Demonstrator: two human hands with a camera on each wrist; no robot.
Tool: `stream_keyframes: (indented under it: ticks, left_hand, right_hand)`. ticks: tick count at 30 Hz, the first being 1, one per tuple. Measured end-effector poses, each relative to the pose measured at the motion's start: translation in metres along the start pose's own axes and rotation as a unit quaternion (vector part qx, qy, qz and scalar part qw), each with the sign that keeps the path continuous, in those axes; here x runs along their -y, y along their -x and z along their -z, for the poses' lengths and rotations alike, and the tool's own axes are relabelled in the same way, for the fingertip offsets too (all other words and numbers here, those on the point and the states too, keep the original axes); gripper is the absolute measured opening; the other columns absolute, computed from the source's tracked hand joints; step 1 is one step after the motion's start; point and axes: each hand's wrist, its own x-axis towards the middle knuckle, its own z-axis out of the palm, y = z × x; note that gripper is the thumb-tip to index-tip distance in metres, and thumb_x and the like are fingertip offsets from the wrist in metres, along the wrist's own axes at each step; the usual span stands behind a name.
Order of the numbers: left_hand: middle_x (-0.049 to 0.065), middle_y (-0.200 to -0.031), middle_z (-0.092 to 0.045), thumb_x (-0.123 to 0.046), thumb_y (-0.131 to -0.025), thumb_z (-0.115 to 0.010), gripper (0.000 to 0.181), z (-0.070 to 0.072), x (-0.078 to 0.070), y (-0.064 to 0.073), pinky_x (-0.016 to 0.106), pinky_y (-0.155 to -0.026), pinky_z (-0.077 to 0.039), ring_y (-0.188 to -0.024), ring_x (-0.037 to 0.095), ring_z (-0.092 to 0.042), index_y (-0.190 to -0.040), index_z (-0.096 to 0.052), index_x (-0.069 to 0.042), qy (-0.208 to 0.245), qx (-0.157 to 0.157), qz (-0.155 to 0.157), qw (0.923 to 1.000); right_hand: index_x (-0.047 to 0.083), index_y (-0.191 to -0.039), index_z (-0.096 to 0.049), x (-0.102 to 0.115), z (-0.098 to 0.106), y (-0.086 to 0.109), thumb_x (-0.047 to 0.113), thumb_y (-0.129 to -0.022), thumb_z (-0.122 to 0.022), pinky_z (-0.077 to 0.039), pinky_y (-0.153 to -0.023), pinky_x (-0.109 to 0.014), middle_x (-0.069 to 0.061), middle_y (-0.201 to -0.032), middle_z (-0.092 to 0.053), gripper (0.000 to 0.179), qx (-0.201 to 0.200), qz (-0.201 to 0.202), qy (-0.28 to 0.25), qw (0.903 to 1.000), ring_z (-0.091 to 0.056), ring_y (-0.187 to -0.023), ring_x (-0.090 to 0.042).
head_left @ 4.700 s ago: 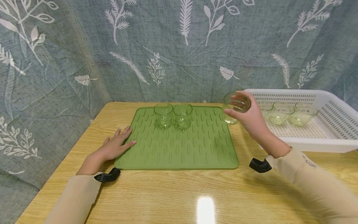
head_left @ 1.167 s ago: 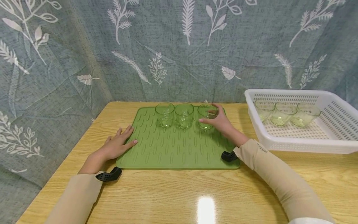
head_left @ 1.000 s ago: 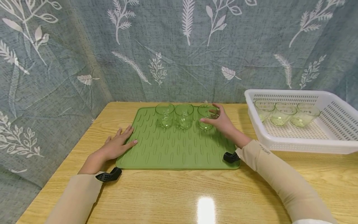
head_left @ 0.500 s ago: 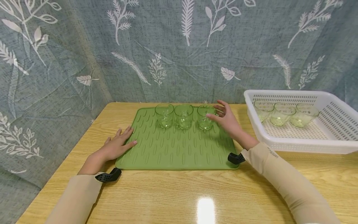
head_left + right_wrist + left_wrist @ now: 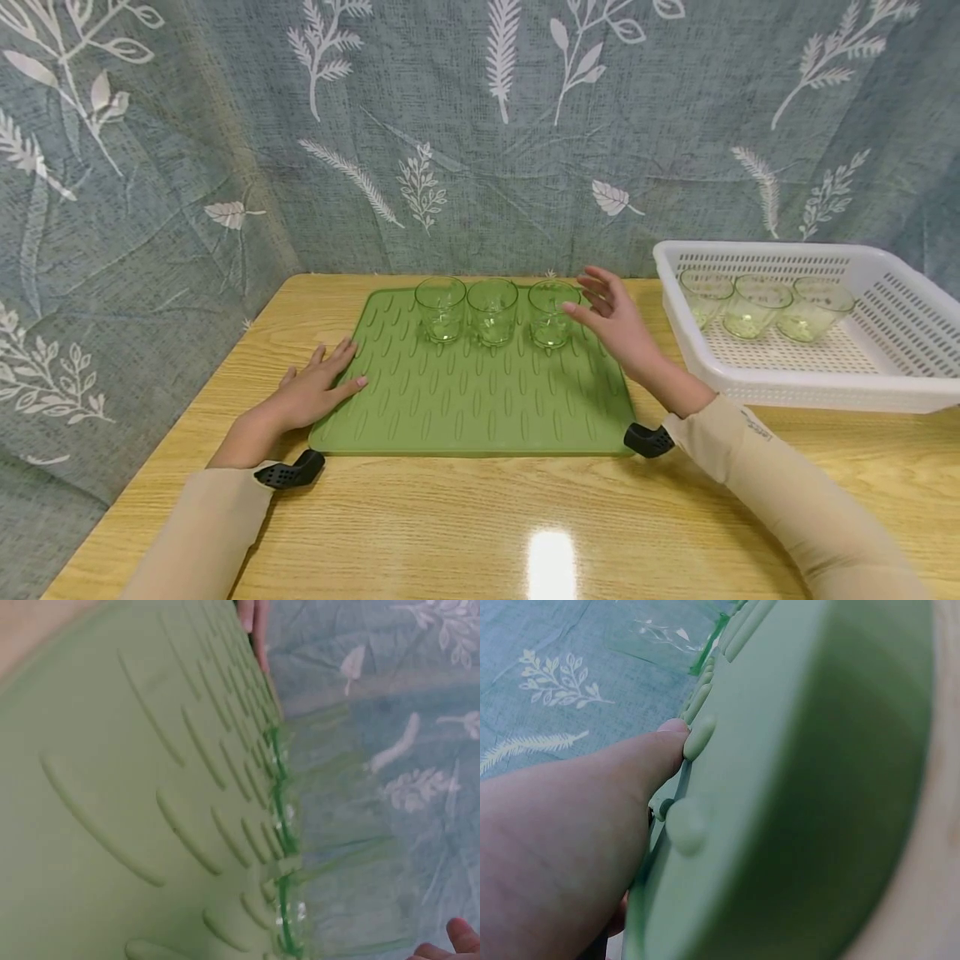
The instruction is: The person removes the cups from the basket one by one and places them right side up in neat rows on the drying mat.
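Three clear green-tinted glasses stand upright along the back of a green ribbed mat [image 5: 472, 408]: a left glass [image 5: 441, 315], a middle glass [image 5: 492, 317] and a right glass [image 5: 550, 323]. A wider gap separates the right one. My right hand [image 5: 621, 329] hovers just right of that glass, fingers loosely bent and holding nothing. Its fingertips [image 5: 461, 936] appear at the corner of the right wrist view, apart from the glass. My left hand [image 5: 300, 402] rests with spread fingers on the mat's left edge; its thumb [image 5: 660, 754] lies on the mat in the left wrist view.
A white perforated plastic basket [image 5: 840, 390] stands at the right, with three more glasses [image 5: 759, 310] in a row inside. The wooden table [image 5: 420, 525] extends in front of the mat. Behind hangs a blue-grey leaf-patterned cloth [image 5: 480, 192].
The right hand carried a glass from beside the basket to the mat, stood it right of the other two and let go. It has since drawn back rightward. The left hand stayed put.
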Motion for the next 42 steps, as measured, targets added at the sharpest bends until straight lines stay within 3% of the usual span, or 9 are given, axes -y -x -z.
stream_keyframes:
  ticks: [5, 14, 23, 28, 32, 42]
  left_hand:
    - [0.026, -0.168, -0.003, -0.050, -0.108, -0.048, 0.083, -0.001, 0.001, -0.001, 0.082, -0.105, 0.006, -0.150, 0.055, 0.005, -0.164, -0.015, 0.001, 0.003, 0.002, 0.002, 1.0000]
    - [0.025, -0.169, -0.004, -0.050, -0.108, -0.048, 0.082, -0.002, 0.000, -0.001, 0.081, -0.106, 0.007, -0.150, 0.054, 0.006, -0.164, -0.014, 0.000, 0.006, 0.003, -0.001, 1.0000]
    - [0.025, -0.169, -0.003, -0.050, -0.108, -0.049, 0.083, -0.002, -0.001, -0.001, 0.081, -0.106, 0.007, -0.150, 0.054, 0.006, -0.164, -0.014, 0.000, 0.010, 0.004, -0.001, 0.9999]
    - [0.025, -0.169, -0.003, -0.049, -0.108, -0.048, 0.082, -0.001, -0.001, 0.000, 0.081, -0.106, 0.007, -0.150, 0.053, 0.007, -0.164, -0.013, 0.000, 0.013, 0.004, -0.001, 0.9999]
    - [0.025, -0.169, -0.002, -0.049, -0.108, -0.048, 0.083, -0.001, -0.001, 0.000, 0.081, -0.106, 0.007, -0.150, 0.053, 0.007, -0.164, -0.013, 0.001, 0.014, 0.004, 0.000, 0.9999]
    - [0.026, -0.168, -0.003, -0.048, -0.108, -0.050, 0.082, -0.001, -0.001, 0.000, 0.082, -0.105, 0.005, -0.150, 0.055, 0.005, -0.163, -0.015, 0.002, 0.009, 0.000, 0.001, 1.0000]
  right_hand:
    - [0.005, -0.162, -0.020, 0.007, 0.002, 0.011, 0.010, -0.107, -0.058, -0.029, -0.120, -0.047, -0.015, -0.163, -0.029, 0.067, 0.018, 0.018, -0.009, 0.9996, -0.024, -0.153, -0.029]
    - [-0.001, -0.158, -0.026, 0.019, 0.012, 0.033, 0.000, -0.105, -0.055, -0.026, -0.122, -0.042, -0.021, -0.159, -0.035, 0.060, 0.040, 0.070, 0.014, 0.9966, -0.032, -0.149, -0.035]
    - [-0.003, -0.156, -0.029, 0.031, 0.035, 0.058, 0.001, -0.105, -0.056, -0.031, -0.117, -0.025, -0.019, -0.156, -0.039, 0.058, 0.066, 0.122, 0.073, 0.9876, -0.035, -0.146, -0.036]
    - [0.000, -0.154, -0.034, 0.043, 0.051, 0.064, -0.001, -0.105, -0.054, -0.037, -0.111, -0.020, -0.007, -0.150, -0.046, 0.053, 0.060, 0.149, 0.094, 0.9825, -0.045, -0.140, -0.022]
    - [0.007, -0.153, -0.038, 0.053, 0.068, 0.065, -0.002, -0.106, -0.052, -0.042, -0.106, -0.017, 0.001, -0.146, -0.049, 0.050, 0.051, 0.160, 0.076, 0.9829, -0.049, -0.134, -0.008]
    - [0.013, -0.152, -0.039, 0.073, 0.110, 0.057, 0.007, -0.107, -0.055, -0.045, -0.097, -0.014, 0.002, -0.143, -0.050, 0.048, -0.016, 0.159, 0.073, 0.9844, -0.050, -0.131, -0.008]
